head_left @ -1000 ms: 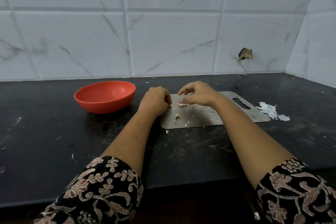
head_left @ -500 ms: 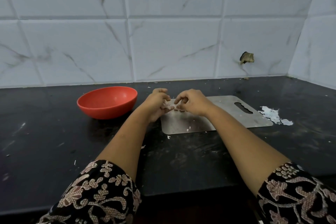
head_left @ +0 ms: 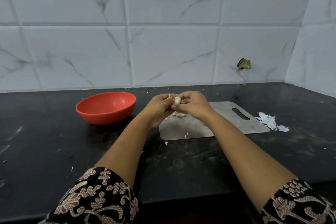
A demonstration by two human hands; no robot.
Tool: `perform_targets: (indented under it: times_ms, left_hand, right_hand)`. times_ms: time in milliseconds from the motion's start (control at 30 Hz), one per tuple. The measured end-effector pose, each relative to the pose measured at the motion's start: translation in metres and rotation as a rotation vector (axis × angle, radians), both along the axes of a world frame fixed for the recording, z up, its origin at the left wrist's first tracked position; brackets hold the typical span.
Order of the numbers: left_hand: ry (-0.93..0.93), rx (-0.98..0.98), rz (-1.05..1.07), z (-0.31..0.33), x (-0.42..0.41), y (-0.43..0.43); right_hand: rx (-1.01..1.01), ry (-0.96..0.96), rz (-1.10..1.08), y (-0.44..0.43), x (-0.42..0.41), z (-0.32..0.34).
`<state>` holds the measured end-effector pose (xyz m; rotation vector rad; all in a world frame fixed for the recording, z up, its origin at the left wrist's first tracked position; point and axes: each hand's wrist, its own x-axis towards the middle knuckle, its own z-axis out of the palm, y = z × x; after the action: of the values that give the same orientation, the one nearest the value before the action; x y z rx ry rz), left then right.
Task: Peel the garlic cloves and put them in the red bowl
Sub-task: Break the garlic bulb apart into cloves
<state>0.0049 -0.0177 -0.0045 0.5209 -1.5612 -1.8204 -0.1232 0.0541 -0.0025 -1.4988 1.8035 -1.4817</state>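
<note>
Both hands meet above the far left corner of a steel cutting board (head_left: 227,122). My left hand (head_left: 160,107) and my right hand (head_left: 192,105) pinch one whitish garlic clove (head_left: 176,100) between their fingertips, held a little above the board. More pale garlic pieces (head_left: 180,114) lie on the board just under the hands, partly hidden. The red bowl (head_left: 106,107) stands on the black counter to the left of my left hand; I see nothing inside it.
A heap of white garlic skins (head_left: 271,122) lies right of the board. Small skin flecks (head_left: 166,143) dot the black counter (head_left: 54,151). A tiled wall runs along the back and right, with a broken hole (head_left: 244,64) in it.
Both hands have lifted off the board and come together, raising a clove picked from it. The view has tilted down slightly.
</note>
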Motion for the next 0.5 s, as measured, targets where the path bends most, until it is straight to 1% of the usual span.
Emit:
perform_targets:
  times_ms: [67, 200, 300, 367, 500]
  left_hand:
    - [0.005, -0.03, 0.026, -0.003, 0.001, -0.002]
    - [0.038, -0.059, 0.112, -0.007, 0.002, -0.007]
    - [0.039, -0.095, 0.11, -0.008, 0.005, -0.007]
    - [0.036, -0.152, 0.107, -0.008, 0.006, -0.004]
    - [0.018, -0.284, 0.122, -0.006, 0.008, 0.0]
  right_hand:
    - [0.016, -0.043, 0.026, 0.0, -0.001, -0.002]
    - [0.031, -0.309, 0.143, 0.002, 0.005, 0.002]
    - [0.063, -0.378, 0.147, 0.003, 0.006, 0.005]
    - [0.079, -0.425, 0.154, 0.004, 0.008, 0.005]
    - [0.044, -0.596, 0.187, 0.006, 0.007, 0.008]
